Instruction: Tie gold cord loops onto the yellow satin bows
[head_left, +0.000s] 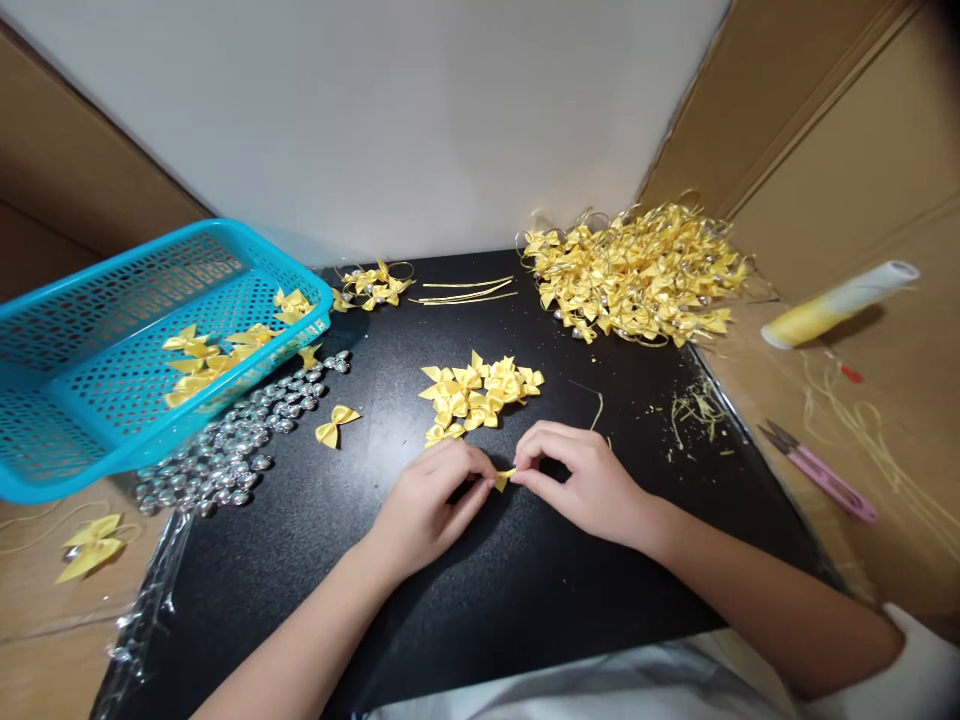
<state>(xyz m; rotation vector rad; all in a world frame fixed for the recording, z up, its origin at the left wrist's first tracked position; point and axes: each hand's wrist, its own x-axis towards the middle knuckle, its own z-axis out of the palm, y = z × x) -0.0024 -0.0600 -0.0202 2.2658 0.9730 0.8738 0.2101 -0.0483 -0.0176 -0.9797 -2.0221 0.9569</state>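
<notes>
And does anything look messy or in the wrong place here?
Yes. Thin yellow scraps are scattered on the right side of the black tabletop, like little trimmings. Also, one yellow bow lies beyond the tabletop's left edge, as if it got dropped there.

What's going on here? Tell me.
A person's left hand and right hand pinch a small yellow ribbon piece over the black table. Loose yellow bows lie just beyond. To the left are a blue basket and silver beads; a big heap of corded bows lies far right.
</notes>
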